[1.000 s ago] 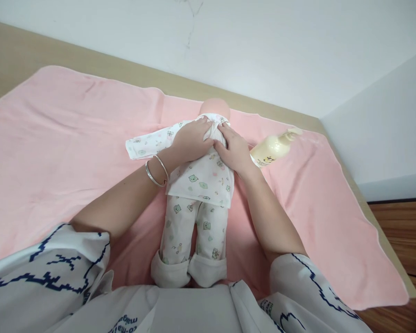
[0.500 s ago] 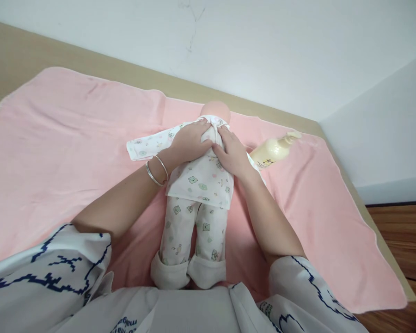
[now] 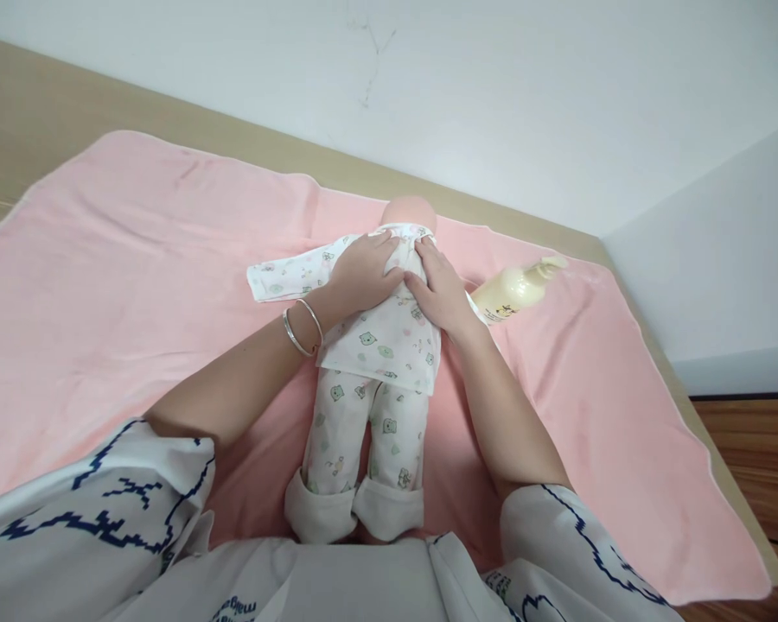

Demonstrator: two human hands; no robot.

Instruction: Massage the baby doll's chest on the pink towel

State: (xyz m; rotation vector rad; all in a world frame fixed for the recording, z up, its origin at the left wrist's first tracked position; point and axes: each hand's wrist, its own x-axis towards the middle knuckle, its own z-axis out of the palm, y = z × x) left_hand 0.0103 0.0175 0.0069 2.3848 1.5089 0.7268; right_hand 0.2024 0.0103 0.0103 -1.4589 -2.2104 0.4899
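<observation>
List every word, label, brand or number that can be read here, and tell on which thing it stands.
"maiga": upside down on the person's shirt; neighbouring letters are cut off or unclear.
Green print, also on the shirt: too small to read.
Dark lettering on the pump bottle: too blurred to read.
Doll's top: no readable text.

Person's shirt point(image 3: 356, 580): prob. "maiga"; bottle lbl point(image 3: 500, 312) illegible.

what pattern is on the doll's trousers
Small green bears and other little prints on white trousers, clearest in the head view.
</observation>
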